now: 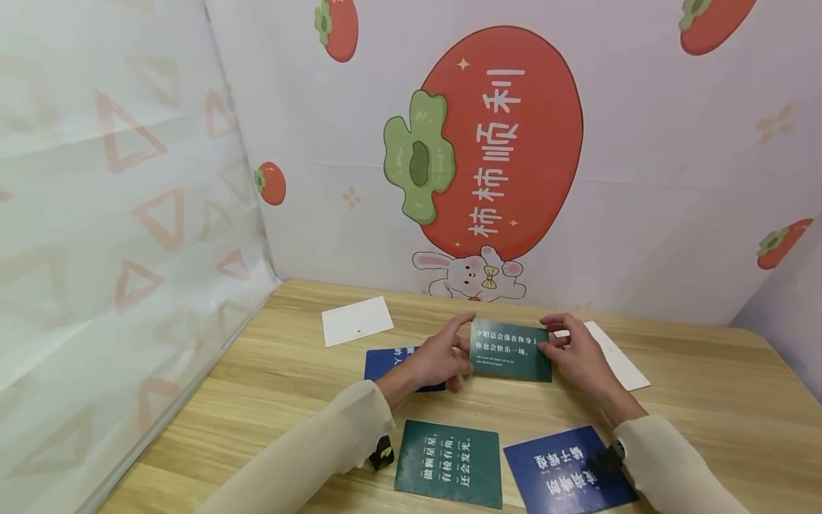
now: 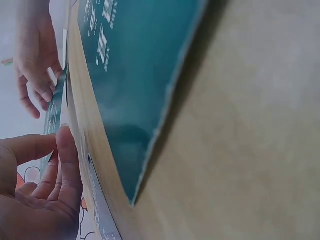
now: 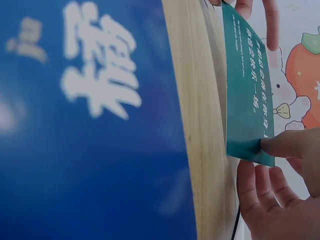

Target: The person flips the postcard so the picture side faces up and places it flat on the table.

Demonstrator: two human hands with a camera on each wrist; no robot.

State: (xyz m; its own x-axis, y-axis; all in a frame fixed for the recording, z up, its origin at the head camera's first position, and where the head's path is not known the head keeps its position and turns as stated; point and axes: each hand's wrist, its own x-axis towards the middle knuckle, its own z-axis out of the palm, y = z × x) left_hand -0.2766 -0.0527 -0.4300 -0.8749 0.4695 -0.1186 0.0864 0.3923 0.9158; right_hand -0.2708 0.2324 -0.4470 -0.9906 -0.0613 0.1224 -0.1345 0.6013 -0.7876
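Note:
A green card with white lettering (image 1: 510, 350) is held up between both hands at the back of the table, its printed face toward me. My left hand (image 1: 443, 357) has the card's left edge at its fingers, index finger by the top corner. On the other side, my right hand (image 1: 574, 353) pinches the right edge; in the right wrist view its thumb (image 3: 285, 143) presses the printed face and the other fingers lie behind and below. A blue card (image 1: 384, 362) lies partly hidden beneath the left hand.
One white card (image 1: 357, 321) lies at the back left, another (image 1: 619, 360) beyond the right hand. Nearer me are a second green card (image 1: 449, 464) and a second blue card (image 1: 546, 471), under the forearms' reach. A patterned cloth wall (image 1: 321, 243) stands behind the table.

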